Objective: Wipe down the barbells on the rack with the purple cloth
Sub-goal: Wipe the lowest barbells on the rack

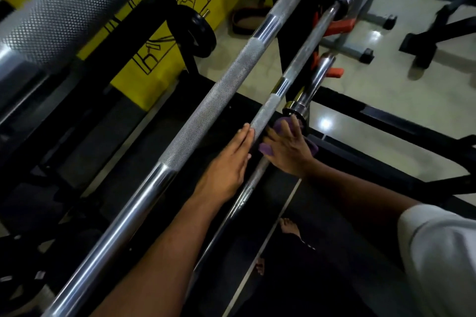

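Purple cloth is pressed by the spread right hand onto the thin knurled chrome barbell; the left hand is laid flat beside it. The bar could be rolled off by uneven pressure.

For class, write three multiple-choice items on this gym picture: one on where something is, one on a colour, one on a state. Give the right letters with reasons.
1. Where is the cloth?
A. on the floor
B. on the lower bar under the right hand
C. over the top bar

2. What colour is the cloth?
A. purple
B. green
C. white

3. How is the left hand?
A. clenched in a fist
B. holding a plate
C. flat, fingers straight, beside the lower bar

Key: 1 B, the right hand presses it on the lower bar; 2 A, purple shows between the fingers; 3 C, its fingers lie extended along the bar.
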